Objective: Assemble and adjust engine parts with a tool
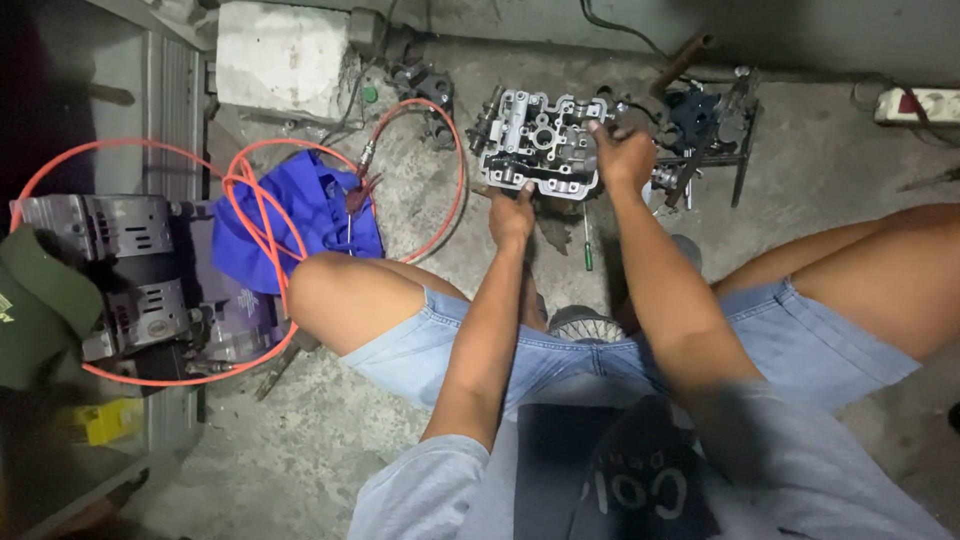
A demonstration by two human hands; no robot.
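Left hand (512, 212) clamped on the near left edge of a grey metal cylinder head (541, 143), fingers curled under and hidden, thumb up against the casting. Right hand (622, 152) closed over the head's right end, fingers wrapped across the top corner, knuckles toward the camera. Cylinder head resting on the bare concrete floor (300, 450) straight ahead of the knees, open face up with bores and stud holes showing. Just below it, between the forearms, a screwdriver with a green handle (587, 245) lying on the concrete. To the right, touching or just beside the head, a dark clutter of engine parts (705, 135). To the left, an orange air hose (440, 190) looping across the floor and over a crumpled blue cloth (300, 215). Further left, a grey ribbed engine casing (110, 270). Behind, near the wall, a pale concrete block (285, 55); far right, a white power strip (918, 105).
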